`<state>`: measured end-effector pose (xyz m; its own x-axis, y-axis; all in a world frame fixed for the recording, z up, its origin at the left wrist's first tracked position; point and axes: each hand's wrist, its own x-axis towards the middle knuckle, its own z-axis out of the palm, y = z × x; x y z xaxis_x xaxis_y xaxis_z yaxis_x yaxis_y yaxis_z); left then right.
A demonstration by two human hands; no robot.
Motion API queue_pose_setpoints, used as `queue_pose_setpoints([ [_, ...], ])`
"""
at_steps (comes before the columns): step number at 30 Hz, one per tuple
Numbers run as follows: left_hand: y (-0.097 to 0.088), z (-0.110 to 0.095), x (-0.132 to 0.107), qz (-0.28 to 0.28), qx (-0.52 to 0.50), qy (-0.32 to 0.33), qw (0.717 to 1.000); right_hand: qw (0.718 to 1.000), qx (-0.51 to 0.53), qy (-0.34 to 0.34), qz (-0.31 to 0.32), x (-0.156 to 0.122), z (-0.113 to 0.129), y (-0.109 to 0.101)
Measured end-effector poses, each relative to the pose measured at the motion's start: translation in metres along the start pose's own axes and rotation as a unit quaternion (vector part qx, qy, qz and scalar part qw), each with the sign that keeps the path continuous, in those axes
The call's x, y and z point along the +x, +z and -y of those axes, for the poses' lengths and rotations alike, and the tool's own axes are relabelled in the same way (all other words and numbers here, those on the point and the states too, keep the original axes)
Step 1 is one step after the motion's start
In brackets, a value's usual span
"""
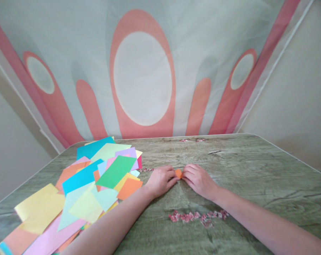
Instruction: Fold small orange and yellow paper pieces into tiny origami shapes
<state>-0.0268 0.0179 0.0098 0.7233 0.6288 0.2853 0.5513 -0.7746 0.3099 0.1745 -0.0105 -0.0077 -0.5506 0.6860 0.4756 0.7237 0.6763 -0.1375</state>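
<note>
We see a pink-and-grey backdrop [143, 78] behind the wood-grain worktop [258, 170], pink blossoms [188, 216] patterning its surface, and a plain wall [296, 102] at right.

The backdrop [143, 78] is behind the counter [256, 170]. Overlapping paper sheets [115, 171] lie on the counter's left part, to the left of the left hand [162, 180]. The paper piece [178, 173] is located between the left hand and the right hand [199, 180], right of the paper sheets.

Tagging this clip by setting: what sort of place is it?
Probably an indoor tabletop craft spot: a wood-patterned table, a heap of coloured paper on it, and a pink-and-grey backdrop behind.
</note>
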Motion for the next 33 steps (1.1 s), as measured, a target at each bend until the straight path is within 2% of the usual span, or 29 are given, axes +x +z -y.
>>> queue_pose_setpoints([
  [7,-0.001,0.001,0.0,-0.012,-0.07,-0.025,0.997,0.989,0.139,0.052,-0.021,-0.002,-0.008,0.003],
  [15,0.001,0.001,0.003,-0.024,-0.099,-0.062,0.993,0.963,0.233,0.138,0.009,0.0,-0.017,0.006],
  [23,0.004,-0.001,0.008,-0.034,-0.089,-0.087,0.992,0.96,0.231,0.152,0.035,0.003,-0.016,0.005],
  [33,0.009,0.001,0.007,-0.054,-0.098,-0.109,0.988,0.967,0.197,0.163,0.017,0.005,-0.014,0.011],
])
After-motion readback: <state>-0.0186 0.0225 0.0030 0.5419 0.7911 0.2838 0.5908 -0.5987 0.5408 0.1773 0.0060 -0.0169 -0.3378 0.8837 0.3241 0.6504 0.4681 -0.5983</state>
